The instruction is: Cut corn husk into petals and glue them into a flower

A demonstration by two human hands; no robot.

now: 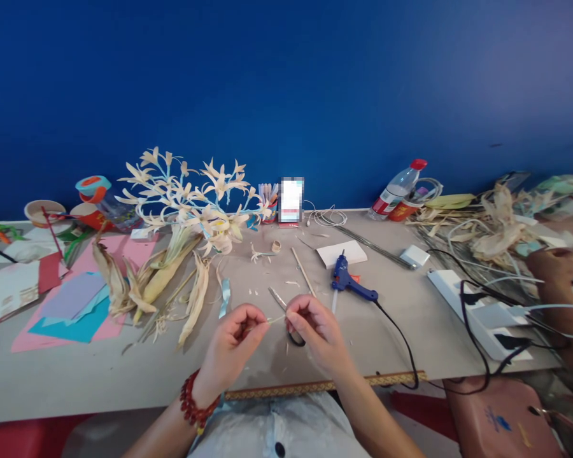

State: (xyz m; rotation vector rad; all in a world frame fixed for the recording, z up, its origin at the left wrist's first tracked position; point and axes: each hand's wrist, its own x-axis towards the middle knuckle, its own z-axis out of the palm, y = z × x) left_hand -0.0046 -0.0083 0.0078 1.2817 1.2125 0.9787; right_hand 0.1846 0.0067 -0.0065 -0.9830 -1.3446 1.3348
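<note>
My left hand point(239, 340), with a red bead bracelet at its wrist, pinches one end of a thin pale green strip point(275, 319). The other end is pinched in my right hand point(315, 327), so the strip runs between the two over the table. Scissors point(296, 339) lie partly hidden beneath my right hand. A thin pale stick point(304, 270) rests just beyond. Farther right is a blue glue gun point(348, 280) against a folded white card point(342, 253). Light blue ribbon point(225, 298) lies beyond my left hand.
Husk flowers point(214, 203) and corn husks point(162, 280) stand or lie at left, near coloured paper point(76, 305). A lit phone point(291, 202) stands by the wall. At right are a bottle point(396, 189), a power strip point(472, 312), cables and another person's hand point(556, 270).
</note>
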